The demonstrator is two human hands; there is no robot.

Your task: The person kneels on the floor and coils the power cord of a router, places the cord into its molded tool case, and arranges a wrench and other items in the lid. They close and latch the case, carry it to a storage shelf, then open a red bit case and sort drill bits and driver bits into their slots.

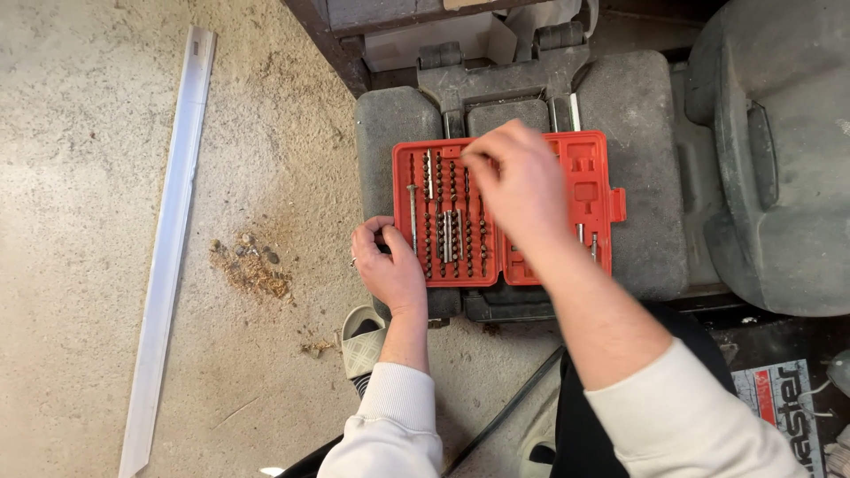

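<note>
1. Looking down from a head cam at an open red plastic bit case, lying flat on a dusty grey tool case, approx centre of view.
2. Holding the red case's left edge: left hand, fingers curled over the rim, thumb on top; a ring on one finger.
3. Reaching over the middle of the case: right hand, fingertips pinched together near the top of the bit rows; too blurred to tell whether a bit sits between them.
4. Filling the case's left half: rows of small metal screwdriver bits, upright in slots, plus one long extension rod near the left side.
5. Showing mostly moulded slots in the right half, w/ a couple of bits at the lower right corner; a red latch tab sticking out on the right edge.
6. Wearing cream long sleeves on both arms, dark trousers below.
7. Lying on the concrete floor at left: a long white strip, running top to bottom, well apart from the hands.
8. Sitting between strip and case: a small pile of sawdust and debris.
9. Resting at far right: another grey moulded case, just beside the first.
</note>
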